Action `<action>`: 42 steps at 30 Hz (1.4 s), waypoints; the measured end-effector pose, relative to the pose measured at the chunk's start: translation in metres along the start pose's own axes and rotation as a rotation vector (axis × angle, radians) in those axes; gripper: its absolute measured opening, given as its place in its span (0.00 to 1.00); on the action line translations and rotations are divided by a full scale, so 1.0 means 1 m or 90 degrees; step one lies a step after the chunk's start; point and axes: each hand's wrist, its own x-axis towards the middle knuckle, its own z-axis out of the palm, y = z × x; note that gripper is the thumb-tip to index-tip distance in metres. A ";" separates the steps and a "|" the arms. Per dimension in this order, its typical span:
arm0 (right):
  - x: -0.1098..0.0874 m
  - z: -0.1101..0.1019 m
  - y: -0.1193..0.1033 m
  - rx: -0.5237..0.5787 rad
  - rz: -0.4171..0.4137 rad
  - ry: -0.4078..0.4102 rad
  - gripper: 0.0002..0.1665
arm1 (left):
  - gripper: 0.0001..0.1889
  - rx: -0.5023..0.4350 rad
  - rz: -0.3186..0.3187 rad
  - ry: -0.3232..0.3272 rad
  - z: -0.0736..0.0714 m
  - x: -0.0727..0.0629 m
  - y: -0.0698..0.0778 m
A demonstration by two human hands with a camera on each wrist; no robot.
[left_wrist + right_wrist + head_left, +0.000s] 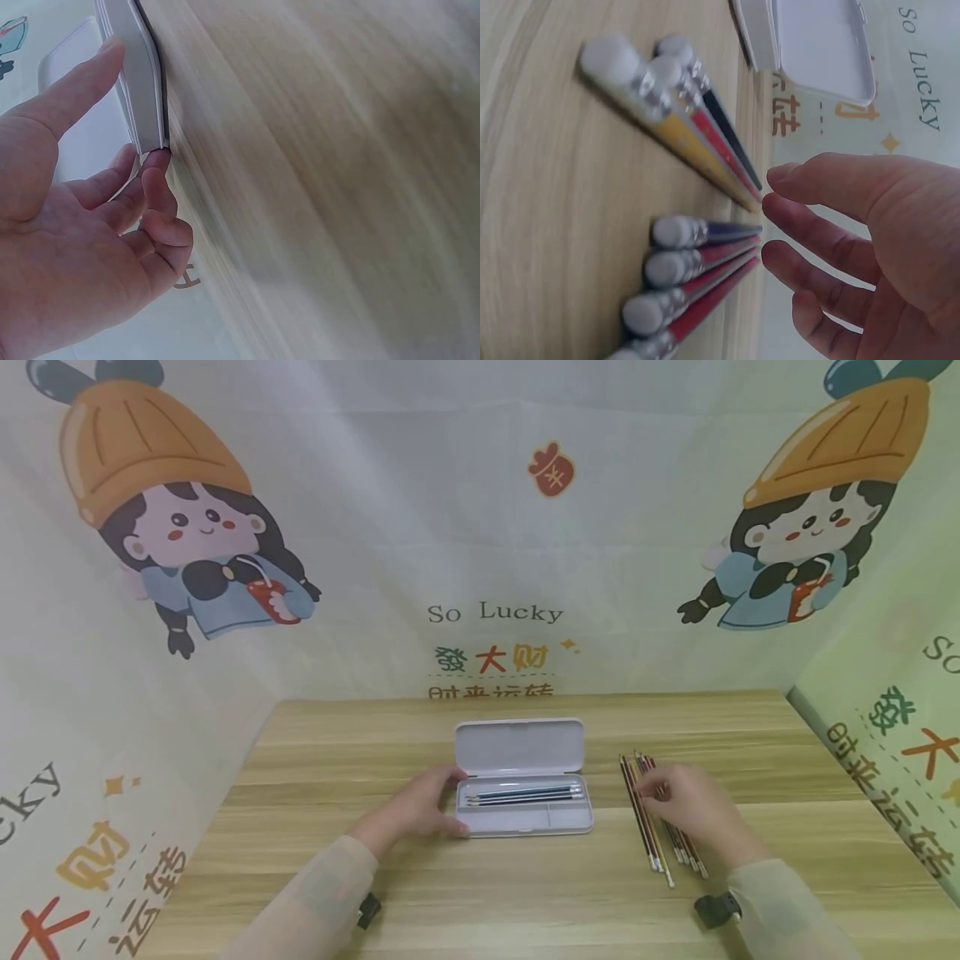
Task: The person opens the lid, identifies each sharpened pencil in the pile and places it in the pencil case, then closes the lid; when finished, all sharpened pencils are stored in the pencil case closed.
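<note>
A white pencil case [502, 821] lies with its lid [519, 747] raised, and a few pencils [525, 794] rest in its back compartment. My left hand [420, 803] grips the case's left end. In the left wrist view its thumb [94, 75] lies on one edge of the case, with the fingers at the far corner. Over a loose bunch of pencils to the right hovers my right hand [693, 806], fingertips close above them, nothing showing between thumb and fingers. Among the bunch, a yellow pencil [682, 146] lies beside red and dark ones, white erasers toward me.
The case and pencils lie on a wood-grain table [337, 735]. Behind and at both sides hangs a white printed cloth [397, 527] with cartoon figures and lettering. The front compartment of the case is split by a divider [550, 816].
</note>
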 end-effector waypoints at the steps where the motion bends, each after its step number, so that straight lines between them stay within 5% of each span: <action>1: -0.001 -0.001 0.001 -0.002 0.002 0.000 0.10 | 0.43 0.000 0.001 0.001 0.000 0.000 0.000; 24: -0.003 -0.011 0.007 -0.040 0.066 -0.014 0.10 | 0.44 -0.015 0.002 -0.002 -0.001 -0.002 0.001; 42: 0.001 -0.005 0.001 -0.068 0.050 -0.019 0.17 | 0.44 -0.011 -0.002 -0.004 -0.002 -0.001 0.000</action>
